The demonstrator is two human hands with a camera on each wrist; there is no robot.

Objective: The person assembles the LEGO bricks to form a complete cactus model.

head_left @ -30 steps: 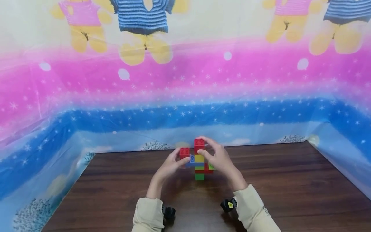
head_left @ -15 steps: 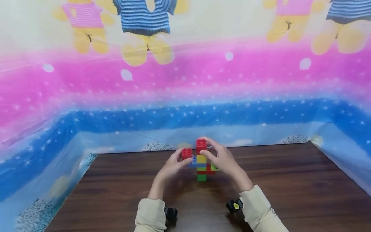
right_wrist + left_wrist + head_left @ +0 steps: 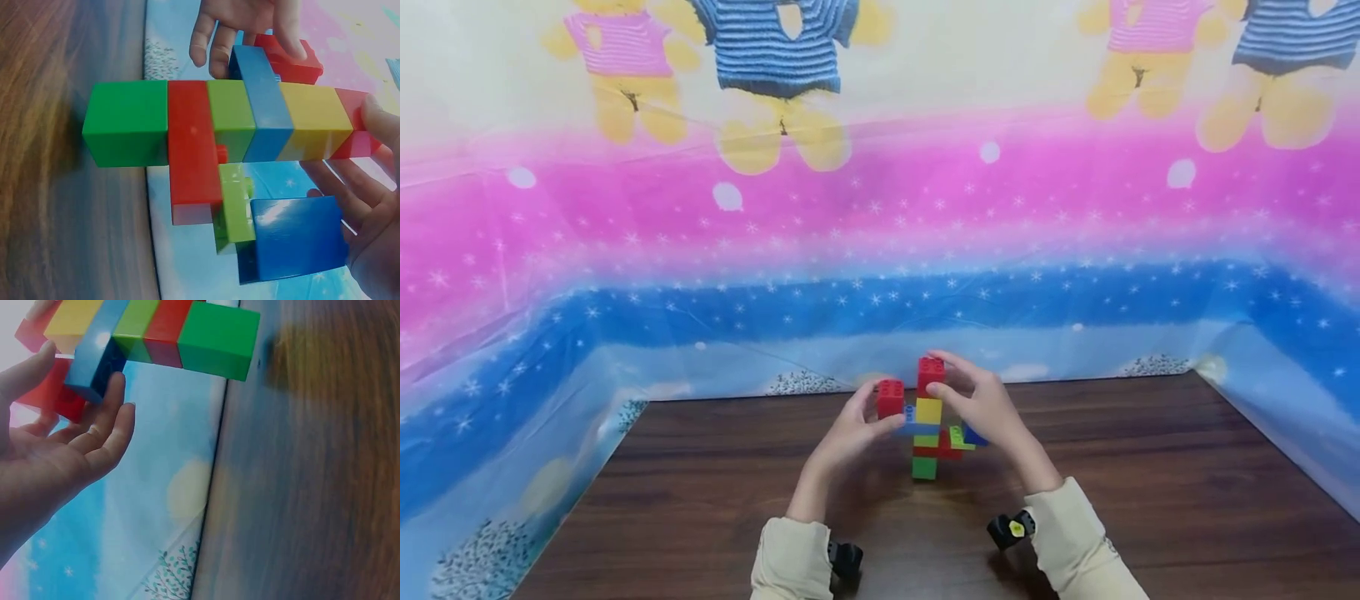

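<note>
A tower of toy building bricks stands upright between both hands. Its green brick [image 3: 924,468] is at the bottom, with red, lime, light blue and yellow layers above. A red brick [image 3: 931,377] tops it, pinched between thumb and fingers of the right hand [image 3: 988,408]. On the left, the light blue brick [image 3: 265,100] juts out with another red brick [image 3: 891,398] on its end, which the left hand [image 3: 848,429] grips between thumb and fingers. To the right stick out a long red brick [image 3: 192,150], a lime brick [image 3: 234,206] and a dark blue brick [image 3: 300,237], near the right palm.
A dark wooden table [image 3: 715,483] spreads beneath the hands. Behind it hangs a printed cloth [image 3: 880,208] that also covers both sides. Each wrist carries a small black camera [image 3: 1011,529] below a beige sleeve [image 3: 1078,533].
Both hands and the tower have shifted slightly to the right. The dark blue brick has come into view beside the right hand. Both holds look the same.
</note>
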